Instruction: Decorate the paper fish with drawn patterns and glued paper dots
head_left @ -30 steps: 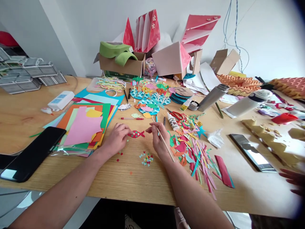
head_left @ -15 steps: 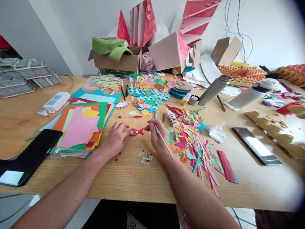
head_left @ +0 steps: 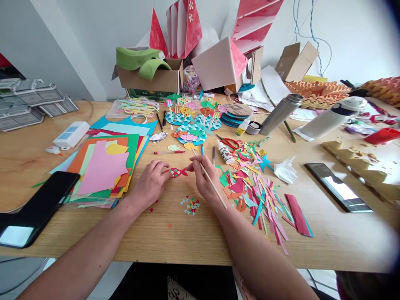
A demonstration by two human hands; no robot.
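A small red paper fish with dark dots (head_left: 175, 172) lies on the light wooden table (head_left: 93, 237), between the two hands of the person. The left hand (head_left: 150, 183) is near its head end, with the fingers close together and the fingertips touching the paper; I cannot tell if they pinch it or only press it down. The right hand (head_left: 203, 177) has the thumb and fingers closed on a thin wooden stick (head_left: 213, 191), which is tilted, its lower end pointing toward the person and its upper end just above the fish's tail.

This way of holding seems good for such a small, light piece: both wrists rest low near the table, so the fingers can stay steady and the thin paper is not bent.

Just below the hands lies a little group of coloured paper triangles (head_left: 191, 205), and some tiny red dots (head_left: 151, 209) are near the left wrist. To the left there is a stack of coloured paper sheets (head_left: 103, 166). To the right lie many cut paper strips (head_left: 259, 200), a white glue bottle (head_left: 225, 152) and red-handled scissors (head_left: 231, 144). Ahead are blue wave-patterned paper circles with paper fish (head_left: 191, 135).
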